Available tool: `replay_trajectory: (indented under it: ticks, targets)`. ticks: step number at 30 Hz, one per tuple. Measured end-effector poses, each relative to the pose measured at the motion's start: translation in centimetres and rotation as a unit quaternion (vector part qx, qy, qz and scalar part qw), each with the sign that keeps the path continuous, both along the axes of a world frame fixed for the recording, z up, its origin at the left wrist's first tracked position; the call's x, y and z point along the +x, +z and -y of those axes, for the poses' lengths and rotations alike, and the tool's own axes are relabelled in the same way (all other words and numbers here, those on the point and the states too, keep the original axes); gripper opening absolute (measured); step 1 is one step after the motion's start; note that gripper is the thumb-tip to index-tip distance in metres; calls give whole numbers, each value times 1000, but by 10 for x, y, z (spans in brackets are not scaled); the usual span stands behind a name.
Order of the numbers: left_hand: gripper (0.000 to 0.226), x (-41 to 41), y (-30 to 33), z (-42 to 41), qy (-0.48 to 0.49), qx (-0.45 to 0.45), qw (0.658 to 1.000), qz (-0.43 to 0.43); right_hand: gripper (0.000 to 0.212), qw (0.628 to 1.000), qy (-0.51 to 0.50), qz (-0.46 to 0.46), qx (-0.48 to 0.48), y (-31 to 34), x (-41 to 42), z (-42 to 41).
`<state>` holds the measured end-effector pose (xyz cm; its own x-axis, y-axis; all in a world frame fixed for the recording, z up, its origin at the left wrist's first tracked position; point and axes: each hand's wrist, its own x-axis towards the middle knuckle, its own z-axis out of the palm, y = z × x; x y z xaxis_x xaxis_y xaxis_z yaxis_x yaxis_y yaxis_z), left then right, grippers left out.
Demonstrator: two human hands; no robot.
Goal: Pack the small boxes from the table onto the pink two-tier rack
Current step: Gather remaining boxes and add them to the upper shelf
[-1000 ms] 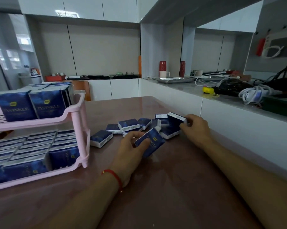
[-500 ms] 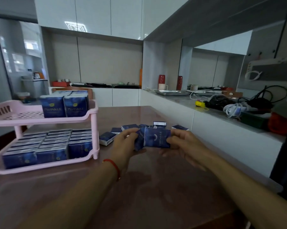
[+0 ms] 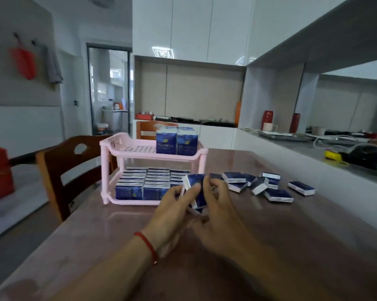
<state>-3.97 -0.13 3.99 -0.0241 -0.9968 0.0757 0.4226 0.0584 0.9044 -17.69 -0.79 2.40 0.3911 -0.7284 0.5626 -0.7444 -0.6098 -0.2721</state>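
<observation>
My left hand (image 3: 172, 205) and right hand (image 3: 218, 205) together, both pinching held boxes (image 3: 195, 187) above table (image 3: 291, 246), just before rack (image 3: 126, 146). Loose boxes (image 3: 267, 187) right. Rack's lower tier packed, two stacks up top.

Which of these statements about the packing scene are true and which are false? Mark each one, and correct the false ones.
1. Both hands hold blue boxes in front of the pink rack. True: left hand and right hand grip them together.
2. The rack's lower tier has no boxes. False: it is packed with rows of boxes.
3. Loose boxes lie on the table to the right of the hands. True.
4. The upper tier is filled edge to edge. False: boxes stand only at its right end.
</observation>
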Motion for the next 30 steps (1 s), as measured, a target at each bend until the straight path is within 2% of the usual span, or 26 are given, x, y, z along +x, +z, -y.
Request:
replay_trajectory:
  ticks: [3, 6, 10, 12, 14, 16, 19, 22, 24, 26, 28, 30]
  targets:
    - [29, 30, -7, -1, 58, -32, 994, 88, 88, 999, 9, 48, 5, 7, 17, -1]
    - [29, 55, -7, 2, 67, -64, 984, 153, 59, 991, 0, 134, -15, 18, 30, 10]
    - [36, 82, -10, 0, 32, -112, 965, 234, 49, 984, 87, 134, 81, 26, 42, 24]
    - [38, 96, -12, -2, 44, -134, 932, 335, 47, 983, 115, 105, 93, 27, 49, 26]
    - [43, 111, -15, -1, 71, -152, 873, 458, 43, 981, 140, 82, 105, 27, 57, 31]
    - [51, 122, -17, 0, 78, -157, 836, 521, 42, 978, 149, 63, 134, 24, 65, 39]
    - [64, 130, -22, -1, 61, -151, 836, 524, 52, 954, 176, 92, 225, 16, 69, 51]
    - [63, 132, -21, 0, 60, -168, 833, 523, 51, 927, 206, 147, 278, 0, 68, 56]
    - [59, 132, -13, 0, 62, -173, 823, 537, 51, 932, 203, 161, 253, -6, 67, 56]
    - [58, 135, 0, -2, 63, -178, 822, 537, 40, 934, 193, 211, 215, -5, 64, 51]
    - [59, 140, 21, -3, 75, -200, 828, 519, 24, 912, 191, 302, 199, 0, 59, 50]
    - [57, 147, 50, 1, 99, -215, 840, 488, 16, 903, 189, 336, 190, 2, 52, 50]
